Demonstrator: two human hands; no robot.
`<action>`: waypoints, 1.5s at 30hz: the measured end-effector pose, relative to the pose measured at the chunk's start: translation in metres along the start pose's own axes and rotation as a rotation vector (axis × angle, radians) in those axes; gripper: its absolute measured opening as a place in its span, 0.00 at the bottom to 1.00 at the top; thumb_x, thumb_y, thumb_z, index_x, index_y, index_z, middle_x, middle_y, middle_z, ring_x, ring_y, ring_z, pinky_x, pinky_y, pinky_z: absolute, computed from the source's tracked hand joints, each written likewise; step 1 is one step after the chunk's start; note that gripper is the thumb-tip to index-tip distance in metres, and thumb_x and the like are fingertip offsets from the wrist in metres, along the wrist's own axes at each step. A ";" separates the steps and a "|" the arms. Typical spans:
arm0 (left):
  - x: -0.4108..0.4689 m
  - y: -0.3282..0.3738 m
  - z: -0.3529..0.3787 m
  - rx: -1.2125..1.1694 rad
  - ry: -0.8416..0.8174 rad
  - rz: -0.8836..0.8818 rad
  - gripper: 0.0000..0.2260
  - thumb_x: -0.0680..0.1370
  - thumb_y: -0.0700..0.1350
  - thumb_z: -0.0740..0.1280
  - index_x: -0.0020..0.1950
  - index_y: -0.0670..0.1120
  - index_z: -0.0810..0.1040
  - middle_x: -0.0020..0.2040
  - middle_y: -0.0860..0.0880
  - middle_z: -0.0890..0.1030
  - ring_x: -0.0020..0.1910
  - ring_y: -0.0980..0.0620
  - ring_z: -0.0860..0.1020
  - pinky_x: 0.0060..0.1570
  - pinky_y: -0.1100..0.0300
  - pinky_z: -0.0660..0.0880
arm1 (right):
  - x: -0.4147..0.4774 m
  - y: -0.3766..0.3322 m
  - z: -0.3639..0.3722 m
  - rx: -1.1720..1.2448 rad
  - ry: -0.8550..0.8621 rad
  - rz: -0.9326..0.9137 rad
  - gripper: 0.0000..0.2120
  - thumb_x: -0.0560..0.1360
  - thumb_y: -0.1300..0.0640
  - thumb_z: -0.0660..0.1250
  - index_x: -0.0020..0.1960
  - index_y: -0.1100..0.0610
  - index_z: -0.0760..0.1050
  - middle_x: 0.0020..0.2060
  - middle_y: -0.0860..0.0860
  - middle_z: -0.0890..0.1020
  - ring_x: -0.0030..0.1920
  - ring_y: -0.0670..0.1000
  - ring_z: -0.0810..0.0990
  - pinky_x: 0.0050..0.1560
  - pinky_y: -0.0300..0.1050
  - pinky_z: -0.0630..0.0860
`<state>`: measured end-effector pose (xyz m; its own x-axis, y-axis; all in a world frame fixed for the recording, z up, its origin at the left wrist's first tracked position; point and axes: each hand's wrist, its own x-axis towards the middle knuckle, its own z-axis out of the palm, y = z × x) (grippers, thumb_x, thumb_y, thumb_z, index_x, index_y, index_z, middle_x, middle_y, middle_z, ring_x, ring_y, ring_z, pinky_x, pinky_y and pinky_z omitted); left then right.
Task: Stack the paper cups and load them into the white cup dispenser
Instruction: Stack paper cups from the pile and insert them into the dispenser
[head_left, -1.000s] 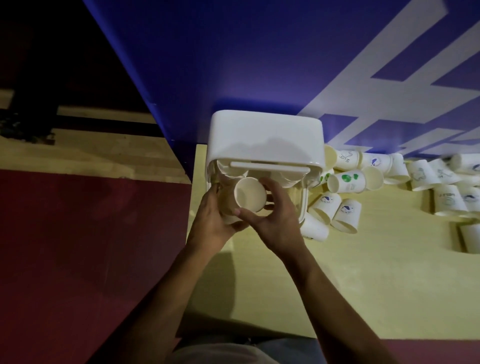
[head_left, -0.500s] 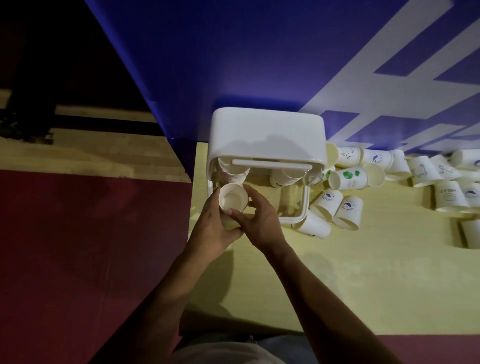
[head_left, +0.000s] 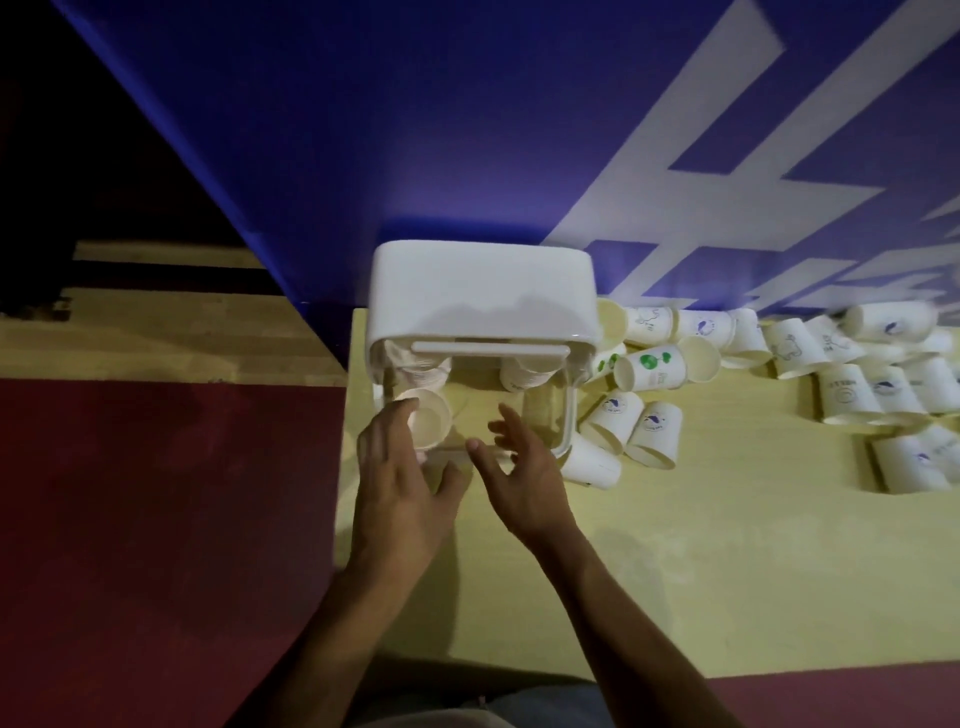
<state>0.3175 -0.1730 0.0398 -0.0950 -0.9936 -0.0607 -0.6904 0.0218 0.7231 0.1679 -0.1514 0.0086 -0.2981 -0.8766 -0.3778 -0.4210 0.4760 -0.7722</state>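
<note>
Head view.
- White cup dispenser (head_left: 483, 291): on the counter (head_left: 727, 545), against the blue wall.
- Paper cup (head_left: 428, 418): mouth towards the camera, low in the dispenser's clear front, left side.
- Left hand (head_left: 400, 488): fingers straight beside that cup, gripping nothing.
- Right hand (head_left: 524, 478): fingers spread, empty.
- Loose cups (head_left: 649, 366): scattered to the right of the dispenser.

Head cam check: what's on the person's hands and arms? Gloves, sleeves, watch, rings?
No gloves: left hand and right hand are bare. No rings, watch or wristband show. Left forearm and right forearm are bare too, with no sleeves in view. The light is dim, so small marks could be missed.
</note>
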 end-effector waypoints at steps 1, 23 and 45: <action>-0.002 0.016 0.005 -0.015 -0.030 0.041 0.30 0.75 0.46 0.75 0.75 0.45 0.69 0.70 0.45 0.73 0.66 0.51 0.72 0.57 0.66 0.70 | -0.005 0.009 -0.011 0.012 0.036 0.016 0.30 0.78 0.39 0.69 0.75 0.52 0.70 0.60 0.45 0.83 0.60 0.44 0.81 0.61 0.47 0.79; 0.120 0.209 0.293 0.858 -0.473 0.356 0.23 0.76 0.51 0.70 0.68 0.46 0.70 0.64 0.45 0.78 0.62 0.45 0.76 0.58 0.50 0.73 | -0.042 0.202 -0.276 0.085 0.260 0.276 0.09 0.81 0.53 0.69 0.60 0.52 0.82 0.49 0.46 0.86 0.48 0.41 0.84 0.51 0.40 0.81; -0.029 0.198 0.163 -0.409 -0.113 -0.125 0.26 0.73 0.61 0.71 0.68 0.54 0.72 0.58 0.59 0.80 0.55 0.55 0.80 0.49 0.66 0.76 | 0.155 0.180 -0.278 -0.220 -0.042 -0.092 0.52 0.63 0.37 0.82 0.79 0.51 0.63 0.74 0.53 0.71 0.69 0.55 0.74 0.66 0.58 0.76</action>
<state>0.0670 -0.1217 0.0729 -0.1226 -0.9669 -0.2236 -0.3632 -0.1660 0.9168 -0.1917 -0.1819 -0.0470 -0.2159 -0.9168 -0.3359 -0.6225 0.3943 -0.6760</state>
